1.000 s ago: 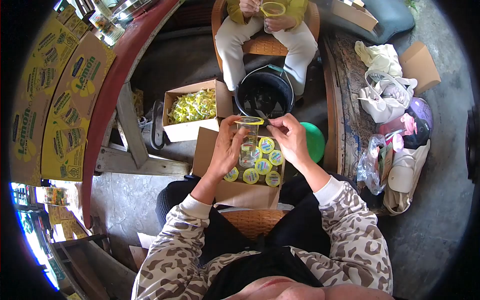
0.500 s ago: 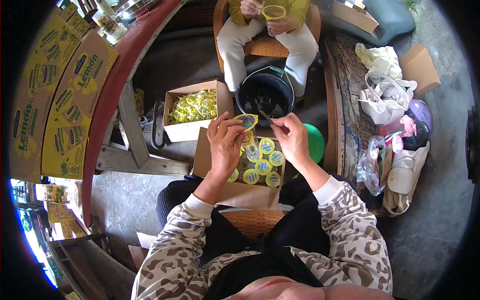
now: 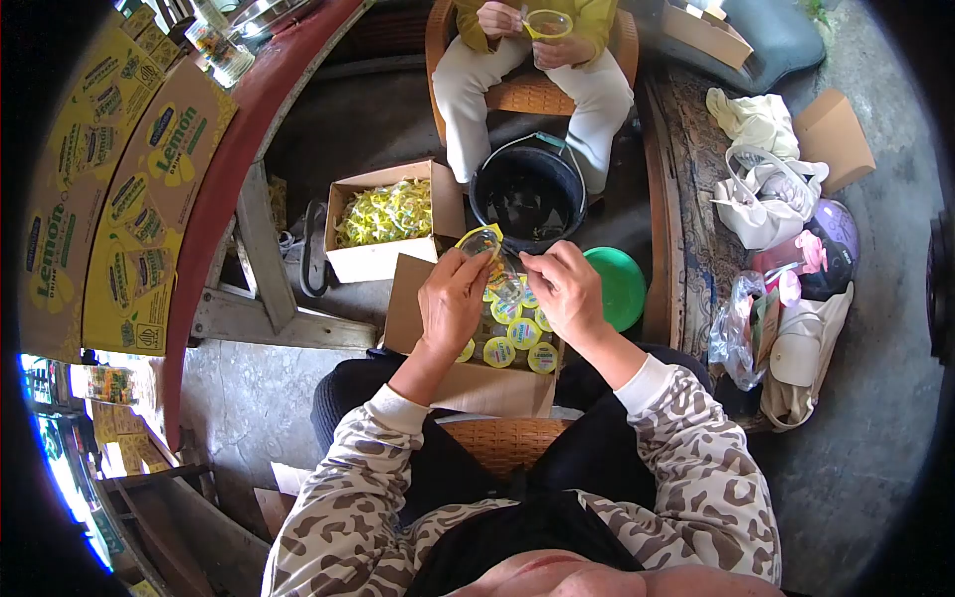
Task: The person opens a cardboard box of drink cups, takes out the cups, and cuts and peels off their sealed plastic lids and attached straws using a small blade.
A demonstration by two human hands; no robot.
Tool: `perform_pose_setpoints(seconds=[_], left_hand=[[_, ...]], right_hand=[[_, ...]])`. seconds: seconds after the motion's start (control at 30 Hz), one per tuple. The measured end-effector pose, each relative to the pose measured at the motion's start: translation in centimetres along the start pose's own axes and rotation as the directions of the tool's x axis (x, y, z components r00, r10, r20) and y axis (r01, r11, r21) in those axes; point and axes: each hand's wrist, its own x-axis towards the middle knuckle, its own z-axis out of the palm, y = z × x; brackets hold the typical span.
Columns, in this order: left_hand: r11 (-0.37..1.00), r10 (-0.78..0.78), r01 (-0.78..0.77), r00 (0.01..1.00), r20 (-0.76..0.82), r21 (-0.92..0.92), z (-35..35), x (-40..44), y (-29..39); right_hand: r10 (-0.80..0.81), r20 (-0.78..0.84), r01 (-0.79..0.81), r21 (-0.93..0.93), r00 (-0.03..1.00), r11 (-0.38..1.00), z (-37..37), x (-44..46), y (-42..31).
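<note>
My left hand (image 3: 453, 298) is closed on a clear plastic cup (image 3: 507, 285) with a yellow rim, tilted over the carton. Just right of the cup, my right hand (image 3: 565, 294) has its fingers pinched together; what they hold, if anything, is hidden. Below both hands an open cardboard carton (image 3: 477, 386) holds several cups with yellow lids (image 3: 498, 350). Beyond it stands a black bucket (image 3: 527, 194) with dark contents.
A carton (image 3: 373, 261) of yellow strips stands ahead to the left. The green round lid (image 3: 617, 289) lies on the right. Opposite, a seated person (image 3: 532, 50) holds a yellow-rimmed cup. Bags (image 3: 771, 199) are at the right, lemon drink boxes (image 3: 139, 219) at the left.
My left hand has tilted the cup further, its base swinging right. My right hand has turned and moved slightly down; the dark blade seen in it earlier no longer shows.
</note>
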Motion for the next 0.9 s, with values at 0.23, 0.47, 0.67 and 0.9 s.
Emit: perform_pose_setpoints(seconds=[0.23, 0.47, 0.67, 0.9], left_hand=[[0.999, -0.034, 0.034, 0.999, 0.004, -0.004, -0.3, 0.0, 0.3], [0.998, -0.062, 0.062, 0.998, 0.003, 0.007, -0.1, -0.4, 0.7], [0.997, -0.067, 0.066, 0.998, 0.004, 0.034, 0.4, -0.7, 0.7], [0.996, -0.046, 0.046, 0.999, -0.004, 0.072, 1.1, -1.2, 0.1]], right_hand=[[-0.046, 0.036, 0.048, -0.073, 0.998, 0.996, 0.3, -0.2, -0.3], [-0.071, 0.086, 0.083, -0.138, 0.994, 0.987, 0.5, -0.5, -0.6], [-0.040, 0.109, 0.056, -0.155, 0.993, 0.986, 0.9, -0.7, -0.9], [-0.032, 0.152, 0.068, -0.234, 0.988, 0.970, 1.5, -1.1, -0.7]])
